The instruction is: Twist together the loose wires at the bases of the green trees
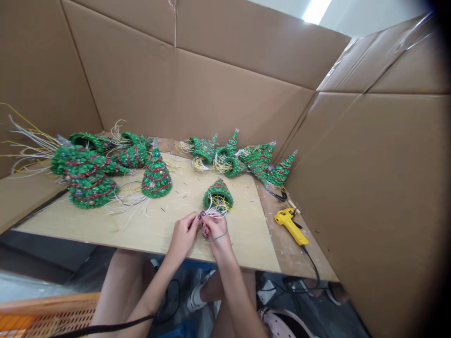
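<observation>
A small green tree (219, 188) with red trim lies on the board in front of me, its hollow base facing me and white and yellow wires coming out. My right hand (215, 230) is closed around the ends of these wires, and a thin green strand loops by its wrist. Against it, my left hand (186, 230) pinches at the same wire ends with thumb and finger; the tips there are too small to make out fully. An upright tree (157, 176) stands to the left, with loose white wires spread near its foot.
More trees (89, 183) crowd the left side, and several others (259, 159) lie along the back right. A yellow glue gun (291, 226) with a black cord rests at the right. Cardboard walls (211, 89) enclose the board. An orange basket (52, 314) is at lower left.
</observation>
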`<state>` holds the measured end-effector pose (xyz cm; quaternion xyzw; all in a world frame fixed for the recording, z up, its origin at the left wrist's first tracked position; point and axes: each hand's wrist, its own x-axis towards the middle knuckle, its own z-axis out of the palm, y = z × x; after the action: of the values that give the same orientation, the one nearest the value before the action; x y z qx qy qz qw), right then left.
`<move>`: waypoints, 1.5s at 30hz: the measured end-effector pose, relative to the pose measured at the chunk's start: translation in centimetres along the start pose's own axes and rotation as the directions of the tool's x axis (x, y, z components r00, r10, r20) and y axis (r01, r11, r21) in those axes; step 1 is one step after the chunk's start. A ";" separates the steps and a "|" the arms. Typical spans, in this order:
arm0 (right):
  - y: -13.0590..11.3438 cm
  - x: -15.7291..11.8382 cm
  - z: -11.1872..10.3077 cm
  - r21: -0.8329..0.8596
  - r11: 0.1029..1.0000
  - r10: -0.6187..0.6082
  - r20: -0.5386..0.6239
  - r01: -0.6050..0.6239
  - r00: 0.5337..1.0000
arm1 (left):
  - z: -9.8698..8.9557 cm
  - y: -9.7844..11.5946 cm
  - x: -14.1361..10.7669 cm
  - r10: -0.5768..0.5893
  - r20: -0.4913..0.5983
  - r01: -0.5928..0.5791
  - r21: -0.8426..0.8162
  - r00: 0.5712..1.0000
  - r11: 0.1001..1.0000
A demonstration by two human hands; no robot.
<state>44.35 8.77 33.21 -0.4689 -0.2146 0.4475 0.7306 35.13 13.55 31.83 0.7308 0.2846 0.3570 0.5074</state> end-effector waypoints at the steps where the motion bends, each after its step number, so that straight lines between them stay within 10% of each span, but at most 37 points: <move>1: 0.0 0.0 0.0 0.001 1.000 -0.001 -0.002 0.001 1.000 | 0.0 0.1 0.0 0.002 0.001 -0.002 0.008 1.000 1.000; 45: -0.2 0.9 -2.4 -0.064 0.997 -0.040 0.099 0.046 0.994 | -0.3 -0.1 0.2 0.033 0.177 -0.041 0.046 0.984 0.998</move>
<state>46.63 8.31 32.18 -0.4656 -0.2749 0.4468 0.7128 34.96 13.91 31.81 0.7770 0.2338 0.2932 0.5056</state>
